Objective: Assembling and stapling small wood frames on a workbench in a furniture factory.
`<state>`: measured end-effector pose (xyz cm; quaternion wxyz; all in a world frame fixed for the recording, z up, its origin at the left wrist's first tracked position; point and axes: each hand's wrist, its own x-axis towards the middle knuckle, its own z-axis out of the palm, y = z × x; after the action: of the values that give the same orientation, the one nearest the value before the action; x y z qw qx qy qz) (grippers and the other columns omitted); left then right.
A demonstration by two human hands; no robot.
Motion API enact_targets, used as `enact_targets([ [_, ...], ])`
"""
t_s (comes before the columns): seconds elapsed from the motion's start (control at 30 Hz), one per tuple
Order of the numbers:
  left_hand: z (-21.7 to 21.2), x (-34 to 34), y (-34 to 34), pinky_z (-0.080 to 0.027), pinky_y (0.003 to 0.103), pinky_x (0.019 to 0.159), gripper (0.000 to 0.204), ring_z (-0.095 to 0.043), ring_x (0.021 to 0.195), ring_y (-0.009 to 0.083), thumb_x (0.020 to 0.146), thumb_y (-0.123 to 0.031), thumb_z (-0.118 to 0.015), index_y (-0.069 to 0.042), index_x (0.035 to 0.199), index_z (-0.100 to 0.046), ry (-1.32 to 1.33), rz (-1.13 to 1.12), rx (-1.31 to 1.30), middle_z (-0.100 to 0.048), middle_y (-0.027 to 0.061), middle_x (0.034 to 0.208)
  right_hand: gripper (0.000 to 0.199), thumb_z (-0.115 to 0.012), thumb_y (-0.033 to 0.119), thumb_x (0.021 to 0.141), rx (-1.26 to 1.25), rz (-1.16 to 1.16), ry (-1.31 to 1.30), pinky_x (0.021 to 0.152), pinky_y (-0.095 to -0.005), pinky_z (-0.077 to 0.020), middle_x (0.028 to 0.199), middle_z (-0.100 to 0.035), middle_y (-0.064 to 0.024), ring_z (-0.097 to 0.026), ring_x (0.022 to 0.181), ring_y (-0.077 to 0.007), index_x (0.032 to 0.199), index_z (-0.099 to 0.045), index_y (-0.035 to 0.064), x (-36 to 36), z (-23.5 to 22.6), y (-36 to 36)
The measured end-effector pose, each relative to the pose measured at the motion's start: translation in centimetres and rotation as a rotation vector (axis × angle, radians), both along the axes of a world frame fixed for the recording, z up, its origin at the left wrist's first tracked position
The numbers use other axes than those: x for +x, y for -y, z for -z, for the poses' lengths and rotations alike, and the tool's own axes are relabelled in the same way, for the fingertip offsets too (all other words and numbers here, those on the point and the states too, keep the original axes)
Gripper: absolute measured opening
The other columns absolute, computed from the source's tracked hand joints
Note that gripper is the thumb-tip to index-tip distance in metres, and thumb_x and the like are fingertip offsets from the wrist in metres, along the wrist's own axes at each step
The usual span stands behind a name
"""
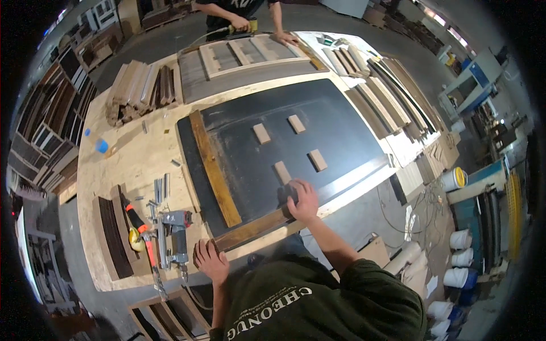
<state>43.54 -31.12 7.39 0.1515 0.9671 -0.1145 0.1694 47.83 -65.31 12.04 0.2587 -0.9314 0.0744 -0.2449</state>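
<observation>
A long brown wooden strip (256, 227) lies along the near edge of a black panel (239, 182) on the workbench. My right hand (304, 203) bends over this strip near its middle, thumb toward the left, fingers reaching its panel side. At the strip's left end, my left hand (211, 261) rests with its fingers spread by the bench edge. Another strip, yellowish brown (213, 167), runs across the panel's left side. Several small wooden blocks (261, 133) lie on the panel; one block (282, 173) sits just beyond my right fingers.
Left of my left hand lie a nail gun (177, 236), an orange-handled hammer (136, 218) and dark strips (111, 236). Stacked wood pieces (136, 91) stand far left; more strips (381, 105) lie right. Across the bench, a person (244, 20) holds a tool over a slatted frame (244, 54).
</observation>
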Motion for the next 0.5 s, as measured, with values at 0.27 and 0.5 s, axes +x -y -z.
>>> enact_targets([
  [0.27, 0.6, -0.5, -1.0, -0.033, 0.051, 0.1, 0.049, -0.043, 0.121, 0.0403, 0.097, -0.039, -0.034, -0.001, 0.123, -0.05, 0.101, 0.028, 0.007, -0.047, 0.0198, 0.13, 0.04, -0.062, 0.018, 0.073, 0.107, -0.092, 0.019, 0.089, -0.0433, -0.0436, 0.115, -0.055, -0.0113, -0.052, 0.107, -0.0331, 0.111, -0.055, 0.0092, 0.0, -0.6, -0.2],
  [0.5, -2.9, 1.1, 7.1, -0.032, 0.05, 0.1, 0.042, -0.042, 0.116, 0.0431, 0.095, -0.026, -0.045, 0.006, 0.122, -0.048, 0.059, -0.254, -0.365, -0.048, 0.0269, 0.123, 0.04, -0.063, 0.02, 0.08, 0.622, -0.413, -0.089, 0.09, -0.0392, -0.045, 0.114, -0.057, -0.0121, -0.056, 0.105, -0.0311, 0.117, -0.055, 0.0091, -0.6, -0.2, 4.7],
])
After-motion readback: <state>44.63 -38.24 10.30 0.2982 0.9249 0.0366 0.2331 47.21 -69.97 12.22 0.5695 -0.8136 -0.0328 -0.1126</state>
